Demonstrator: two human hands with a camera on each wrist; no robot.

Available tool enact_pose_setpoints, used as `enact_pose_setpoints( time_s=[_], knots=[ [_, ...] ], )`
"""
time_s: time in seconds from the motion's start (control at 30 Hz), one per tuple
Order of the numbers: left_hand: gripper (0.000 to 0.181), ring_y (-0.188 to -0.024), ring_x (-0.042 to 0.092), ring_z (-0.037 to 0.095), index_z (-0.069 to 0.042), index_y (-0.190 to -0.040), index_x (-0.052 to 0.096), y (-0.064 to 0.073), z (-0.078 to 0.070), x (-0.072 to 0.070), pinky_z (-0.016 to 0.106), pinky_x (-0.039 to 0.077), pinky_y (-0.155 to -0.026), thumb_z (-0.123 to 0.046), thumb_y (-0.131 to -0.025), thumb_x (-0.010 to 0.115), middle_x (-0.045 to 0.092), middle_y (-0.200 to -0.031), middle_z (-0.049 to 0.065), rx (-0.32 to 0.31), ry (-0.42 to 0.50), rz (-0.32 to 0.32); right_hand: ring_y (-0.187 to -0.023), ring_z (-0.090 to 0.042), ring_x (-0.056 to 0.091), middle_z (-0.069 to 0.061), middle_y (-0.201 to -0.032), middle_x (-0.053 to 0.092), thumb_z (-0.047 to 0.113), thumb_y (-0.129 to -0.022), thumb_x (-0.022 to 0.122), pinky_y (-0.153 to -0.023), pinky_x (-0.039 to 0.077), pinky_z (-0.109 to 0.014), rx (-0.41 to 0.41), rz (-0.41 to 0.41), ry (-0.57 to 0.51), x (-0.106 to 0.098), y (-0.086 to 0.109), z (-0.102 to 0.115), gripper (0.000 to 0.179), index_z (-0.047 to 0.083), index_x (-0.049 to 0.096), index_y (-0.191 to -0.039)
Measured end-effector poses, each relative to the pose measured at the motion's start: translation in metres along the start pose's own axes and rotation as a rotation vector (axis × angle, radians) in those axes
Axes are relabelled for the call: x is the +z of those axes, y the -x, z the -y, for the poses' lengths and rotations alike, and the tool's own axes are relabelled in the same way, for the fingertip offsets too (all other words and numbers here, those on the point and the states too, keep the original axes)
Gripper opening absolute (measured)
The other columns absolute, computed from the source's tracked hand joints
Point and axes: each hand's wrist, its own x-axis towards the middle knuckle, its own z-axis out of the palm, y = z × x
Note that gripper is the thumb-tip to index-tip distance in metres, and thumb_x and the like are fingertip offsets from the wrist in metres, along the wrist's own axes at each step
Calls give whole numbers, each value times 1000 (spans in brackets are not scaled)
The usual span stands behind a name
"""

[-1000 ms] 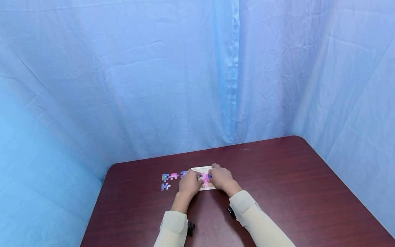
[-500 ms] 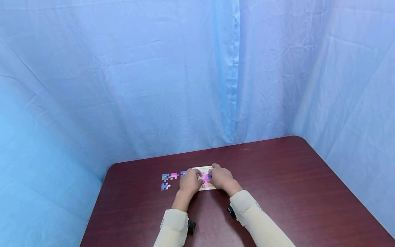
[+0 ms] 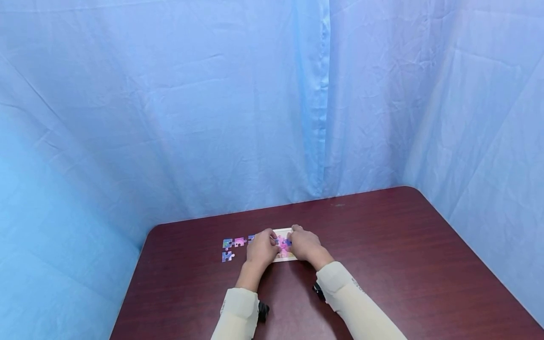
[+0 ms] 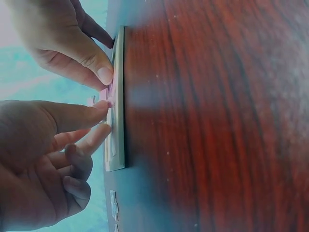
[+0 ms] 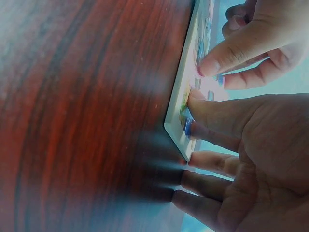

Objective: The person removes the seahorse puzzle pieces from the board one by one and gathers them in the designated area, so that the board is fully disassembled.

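Observation:
A small jigsaw puzzle tray [image 3: 283,231] with a pale raised rim lies on the table, partly filled with pink, blue and yellow pieces. Above its left part, my left hand [image 3: 261,249] pinches a pink jigsaw piece [image 4: 110,102] between thumb and forefinger, close over the tray. Most of that piece is hidden by the fingers. My right hand [image 3: 303,243] grips the tray's right side. In the right wrist view its thumb [image 5: 195,99] rests on the pieces, the forefinger lies at a blue piece [image 5: 188,126], and other fingertips touch down around the corner.
Several loose jigsaw pieces [image 3: 227,243] lie left of the tray, one of them partly behind my left hand. The dark red wooden table [image 3: 382,245] extends right and toward me. Blue curtains [image 3: 212,118] hang behind the table and at its sides.
My left hand shifts slightly over the tray and its fingers draw in, so more of the pink and blue pieces shows. My right hand and the loose pieces stay put.

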Motion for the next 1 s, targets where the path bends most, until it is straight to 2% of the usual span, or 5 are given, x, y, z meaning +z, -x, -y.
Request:
enact_pose_setpoints(
  time_s=[0.17,0.43,0.67,0.83,1.0],
  knots=[
    [13,-67,60,13,-10,-97,71,-2,1,1,37,51,-66,-9,-88,80,68,-72,-3,2,3,-12,-122,-35,70,-17,-148,58,24,-100,73,-84,62,-51,1,-6,-2,0,0,0,13,12,77,-102],
    [12,-72,65,13,-11,-98,71,-3,2,-2,38,53,-68,-12,-90,80,72,-79,-2,2,25,-37,-118,-33,71,-17,-153,56,24,-102,70,-87,62,-49,13,-2,-11,1,0,-1,16,11,78,-109],
    [10,-68,62,11,-12,-101,73,1,11,-11,37,52,-67,-15,-93,77,73,-80,-1,-6,61,-50,-141,-34,58,-16,-155,54,25,-104,67,-97,59,-52,11,13,-6,1,-1,1,26,9,77,-122],
    [13,-67,58,12,-12,-105,75,2,18,-17,33,48,-64,-15,-93,78,70,-80,-1,-32,66,-58,-145,-33,55,-16,-158,52,26,-102,69,-103,57,-51,13,32,7,1,-1,1,37,7,72,-134],
    [12,-71,60,13,-13,-105,76,4,23,-24,34,48,-66,-15,-94,77,70,-81,-2,-59,58,-73,-148,-34,52,-18,-159,52,26,-102,71,-106,56,-51,9,25,8,1,-1,-1,39,6,71,-135]
  ],
)
